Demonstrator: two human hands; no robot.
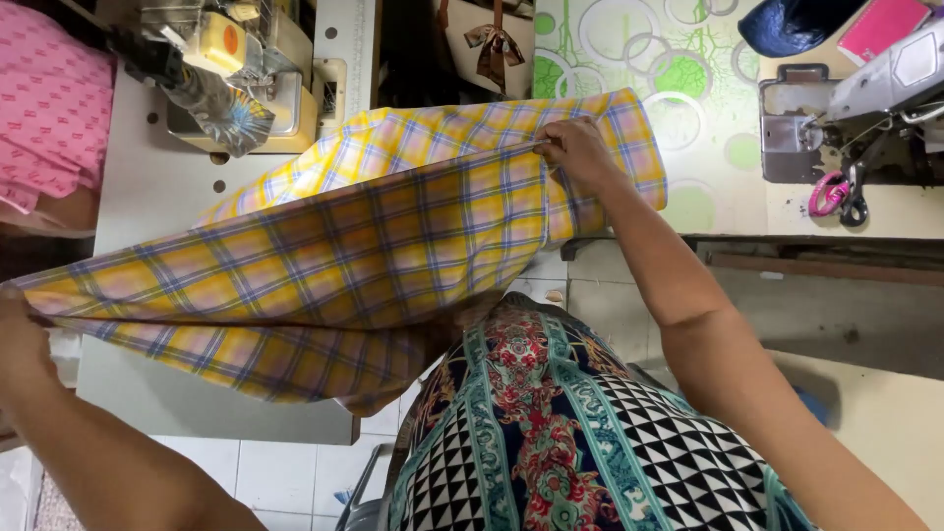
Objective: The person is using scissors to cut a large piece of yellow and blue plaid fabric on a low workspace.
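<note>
A yellow plaid cloth [344, 246] with blue and pink lines is stretched out in the air between my two hands. My left hand [20, 339] pinches one end of it at the far left edge of the view. My right hand [575, 152] grips the other end near the top middle, fingers closed on the folded edge. The cloth sags a little in the middle and hangs over the grey sewing table [128, 187]. Below it I see my patterned dress [551, 433].
A sewing machine [246, 79] stands at the back of the grey table. A second table with a green-circle cover [688, 118] carries another sewing machine [875, 88] and pink-handled scissors [834, 195]. A person in pink [49, 108] sits at upper left. Tiled floor lies below.
</note>
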